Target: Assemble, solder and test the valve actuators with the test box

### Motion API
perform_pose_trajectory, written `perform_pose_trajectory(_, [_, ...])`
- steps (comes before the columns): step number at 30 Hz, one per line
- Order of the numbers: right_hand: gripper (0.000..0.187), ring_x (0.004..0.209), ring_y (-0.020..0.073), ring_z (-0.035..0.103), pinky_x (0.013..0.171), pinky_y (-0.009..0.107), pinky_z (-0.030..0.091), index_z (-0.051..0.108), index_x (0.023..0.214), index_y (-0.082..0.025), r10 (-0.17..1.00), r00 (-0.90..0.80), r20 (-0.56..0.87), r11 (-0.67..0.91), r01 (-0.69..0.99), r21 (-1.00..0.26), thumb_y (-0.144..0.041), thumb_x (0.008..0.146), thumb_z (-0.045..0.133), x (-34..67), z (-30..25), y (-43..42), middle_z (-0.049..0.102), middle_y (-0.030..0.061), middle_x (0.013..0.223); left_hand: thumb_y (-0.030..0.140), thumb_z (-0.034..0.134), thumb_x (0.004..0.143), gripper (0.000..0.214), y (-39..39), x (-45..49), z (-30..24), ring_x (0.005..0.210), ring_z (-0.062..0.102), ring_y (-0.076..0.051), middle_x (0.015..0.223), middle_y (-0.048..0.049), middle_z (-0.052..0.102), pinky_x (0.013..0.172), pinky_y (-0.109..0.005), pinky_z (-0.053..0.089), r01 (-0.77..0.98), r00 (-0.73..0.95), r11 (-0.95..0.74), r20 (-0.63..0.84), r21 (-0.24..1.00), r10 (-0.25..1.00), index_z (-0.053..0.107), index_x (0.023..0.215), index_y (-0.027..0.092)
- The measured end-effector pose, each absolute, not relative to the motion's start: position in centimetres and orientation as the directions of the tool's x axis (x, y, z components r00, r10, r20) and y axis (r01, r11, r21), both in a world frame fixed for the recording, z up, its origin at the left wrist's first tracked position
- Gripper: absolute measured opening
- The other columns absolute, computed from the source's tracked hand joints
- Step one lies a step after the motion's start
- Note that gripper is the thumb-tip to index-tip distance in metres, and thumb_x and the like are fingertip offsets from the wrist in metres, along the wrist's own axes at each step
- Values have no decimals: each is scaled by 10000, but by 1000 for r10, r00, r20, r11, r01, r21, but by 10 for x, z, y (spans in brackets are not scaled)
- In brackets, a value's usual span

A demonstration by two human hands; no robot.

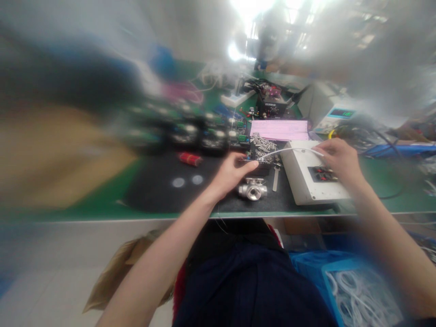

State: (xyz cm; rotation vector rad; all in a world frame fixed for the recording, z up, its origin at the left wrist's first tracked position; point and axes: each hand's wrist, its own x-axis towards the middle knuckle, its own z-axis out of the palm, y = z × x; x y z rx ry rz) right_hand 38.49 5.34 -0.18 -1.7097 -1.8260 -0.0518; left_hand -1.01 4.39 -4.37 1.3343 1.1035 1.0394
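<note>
My left hand (231, 175) is closed in a pinch at the near edge of a small dark circuit board (257, 156) on the black mat (170, 184). A thin white wire (289, 150) runs from that board to my right hand (339, 159), whose fingers pinch its other end above a white box (306, 181) with red and black terminals (322, 174). A pile of small silver pins (262, 143) lies just behind the board. A metal valve fitting (252, 189) sits below my left hand.
A pink sheet (279, 129) lies behind the pins. A red cylinder (190, 159) and two pale discs (187, 181) rest on the mat. Circuit boards (204, 129), a meter with a display (335, 113) and cables crowd the green bench. A blue bin of white rings (361, 286) sits at lower right.
</note>
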Motion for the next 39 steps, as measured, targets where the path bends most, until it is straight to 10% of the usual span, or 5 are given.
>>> perform_pose_trajectory(39, [234,993,262,684,970,412,509,787,988,-257,899,54,434,132,913,-387,-474,951,708,382,1,51,777,83,1055,670,827,793,654,44,-10,-45,1209,686,-297,1306,-105,736,1093,-443,502,70,187,-18,4,997,982,680,1236,212])
